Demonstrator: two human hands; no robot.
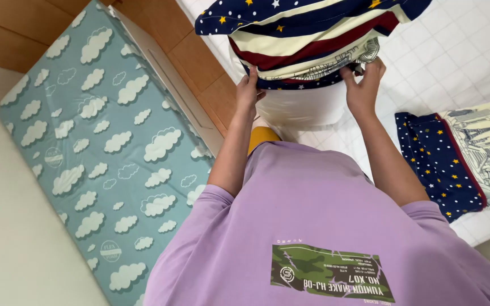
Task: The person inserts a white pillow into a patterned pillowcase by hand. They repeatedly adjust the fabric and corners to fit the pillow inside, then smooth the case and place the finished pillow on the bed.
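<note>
Seen from the head camera, the person stood over a bed covered with a white quilted sheet (460,51) and worked at a white pillow (301,107) that stood on its end at the edge of the bed. A navy pillowcase with yellow and white stars and cream and dark red stripes (307,34) was pulled partway over the pillow's upper part, leaving the white lower part bare.

The left hand (249,90) gripped the pillowcase's open hem at the pillow's left side, fingers curled closed around the cloth. The right hand (364,85) pinched the same hem at the right side, thumb and fingers shut on the fabric where a pale printed panel with line drawings showed. Both forearms reached forward from the sleeves of a lilac short-sleeved shirt (313,226) with a green camouflage patch on its chest.

On the bed to the right lay a second pillow in a matching star-and-stripe case (460,158), flat and well apart from the hands. To the left, a teal mat printed with white clouds (103,147) lay beside the wooden bed frame (199,62), partly on a pale floor (12,238).
</note>
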